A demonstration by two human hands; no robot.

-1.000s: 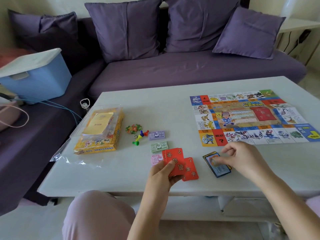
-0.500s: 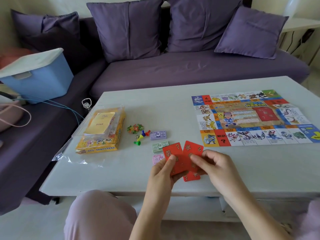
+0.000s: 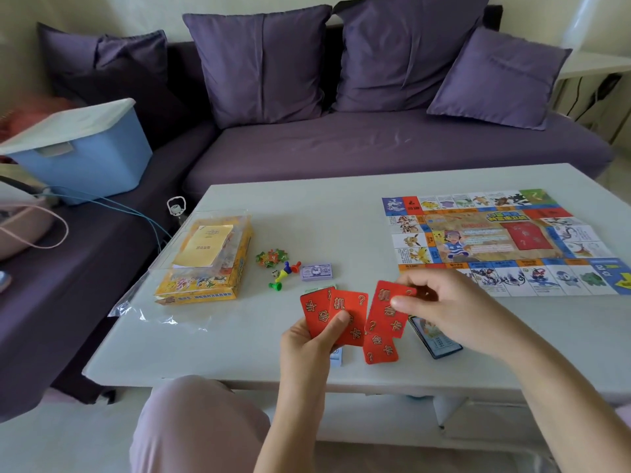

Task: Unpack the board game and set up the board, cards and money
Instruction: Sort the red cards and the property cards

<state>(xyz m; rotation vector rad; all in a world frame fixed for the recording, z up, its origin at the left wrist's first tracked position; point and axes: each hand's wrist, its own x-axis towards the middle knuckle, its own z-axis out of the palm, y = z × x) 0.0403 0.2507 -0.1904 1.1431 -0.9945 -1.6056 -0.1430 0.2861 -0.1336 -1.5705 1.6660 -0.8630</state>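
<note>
One red card (image 3: 384, 314) is now pulled from the red fan (image 3: 336, 312) gripped by the left hand (image 3: 304, 346), pinched in the right hand (image 3: 454, 312) before the board (image 3: 478, 233); card sorting seems underway.

The red cards (image 3: 350, 314) fanned in the left hand (image 3: 307, 346) bore gold print; the front one read 机, "?" and 卡. The single red card (image 3: 384, 314) pinched by the right hand (image 3: 457, 312) read 机会卡. The flat red card (image 3: 380, 349) on the table (image 3: 239, 353) showed "?", 会, 卡. The purple note stack (image 3: 317, 272) seemed to read 500. A red square near the board's (image 3: 495, 233) far left corner bore "?". The booklet's (image 3: 204, 245) print was too small to read.
</note>
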